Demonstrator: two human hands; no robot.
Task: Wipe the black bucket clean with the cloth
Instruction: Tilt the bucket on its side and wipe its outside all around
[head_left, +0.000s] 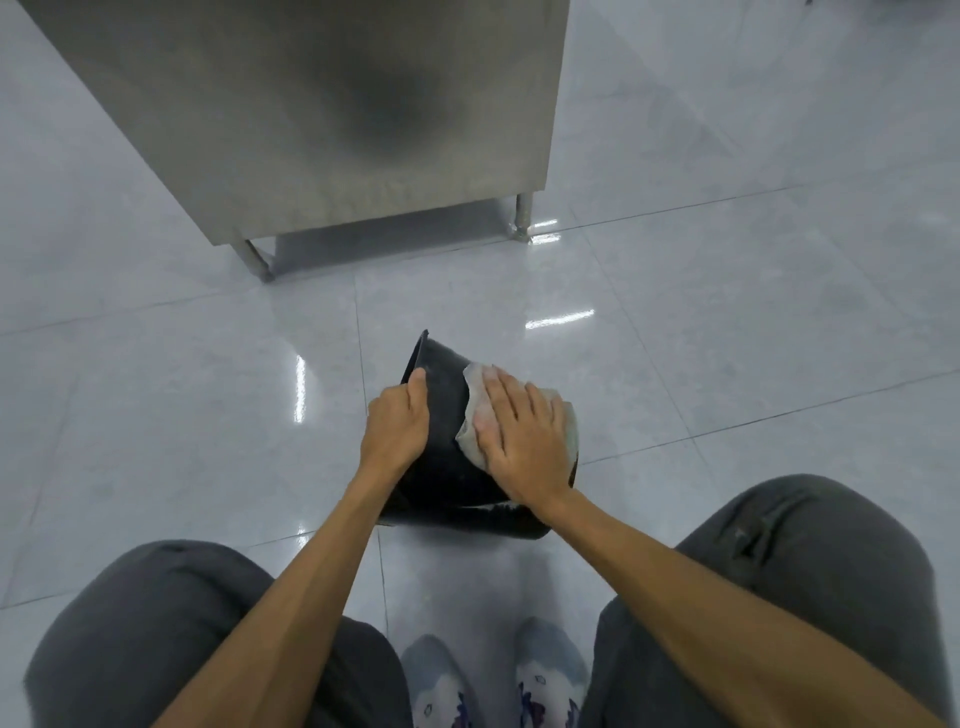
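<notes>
The black bucket (445, 400) lies tilted on the pale tiled floor in front of my knees. Which end of it faces me I cannot tell. My left hand (396, 426) grips the edge on its left side. My right hand (524, 436) lies flat with fingers spread on a whitish cloth (474, 415), pressing it against the bucket's outer wall on the right. Much of the cloth is hidden under my palm.
A stainless steel cabinet (332, 119) on short legs stands just beyond the bucket. Glossy grey floor tiles (727, 338) spread out to the left and right. My knees in dark trousers and my shoes (493, 675) fill the bottom of the view.
</notes>
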